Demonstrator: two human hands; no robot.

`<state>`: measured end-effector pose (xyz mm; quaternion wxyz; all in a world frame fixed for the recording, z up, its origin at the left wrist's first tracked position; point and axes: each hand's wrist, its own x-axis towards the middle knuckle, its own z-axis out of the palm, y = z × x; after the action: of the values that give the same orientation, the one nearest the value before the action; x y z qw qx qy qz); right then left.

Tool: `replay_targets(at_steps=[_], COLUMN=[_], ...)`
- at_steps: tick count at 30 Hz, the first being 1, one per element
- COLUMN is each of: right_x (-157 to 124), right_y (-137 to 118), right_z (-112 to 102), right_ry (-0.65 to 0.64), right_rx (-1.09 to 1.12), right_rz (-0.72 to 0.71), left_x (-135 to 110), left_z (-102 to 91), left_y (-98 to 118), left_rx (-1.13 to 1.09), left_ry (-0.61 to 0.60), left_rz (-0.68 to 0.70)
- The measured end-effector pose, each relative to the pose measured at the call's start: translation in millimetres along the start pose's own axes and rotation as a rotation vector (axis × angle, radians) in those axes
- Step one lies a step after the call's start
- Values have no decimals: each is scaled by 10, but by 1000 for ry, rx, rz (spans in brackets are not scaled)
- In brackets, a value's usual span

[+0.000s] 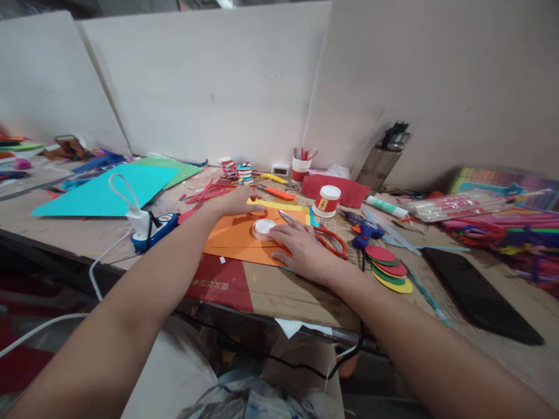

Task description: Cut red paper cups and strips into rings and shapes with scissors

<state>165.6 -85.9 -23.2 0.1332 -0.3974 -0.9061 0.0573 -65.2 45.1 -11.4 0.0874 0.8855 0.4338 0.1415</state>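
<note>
- At the left of the frame, a large cyan paper sheet [105, 192] lies flat on the worktable [279, 291], with a white plug and blue power strip [151, 227] just to its right.
- The left hand [238, 202] rests near the centre, at the far edge of an orange card sheet [238, 235]; its fingers are curled together and touch a thin red paper ring [257, 214].
- A small white round lid [263, 228] sits on the orange card between both hands, just nearer than the left fingers.
- The right hand [301, 247] lies flat on the card, fingers slightly apart, its fingertips [276, 231] touching the lid's right side; this hand is nearer the lid.
- Red-handled scissors [327, 238] lie just right of that hand; stacked coloured paper circles [388, 267] sit farther right.
</note>
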Motion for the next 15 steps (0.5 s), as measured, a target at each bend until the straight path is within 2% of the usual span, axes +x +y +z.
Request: replay_targets(at_steps=[4, 9, 12, 15], right_x=[-4, -6, -3, 1], right_y=[-1, 18, 29, 32], right_z=[4, 25, 41, 49], right_ry=[-19, -14, -6, 0], right_rx=[-1, 5, 12, 9], right_rz=[24, 35, 25, 15], left_x=[33, 20, 0, -15], left_z=[28, 7, 9, 39], left_y=[53, 32, 39, 64], left_rx=[26, 57, 26, -2], left_ry=[-58, -118, -112, -30], left_rz=[114, 175, 153, 49])
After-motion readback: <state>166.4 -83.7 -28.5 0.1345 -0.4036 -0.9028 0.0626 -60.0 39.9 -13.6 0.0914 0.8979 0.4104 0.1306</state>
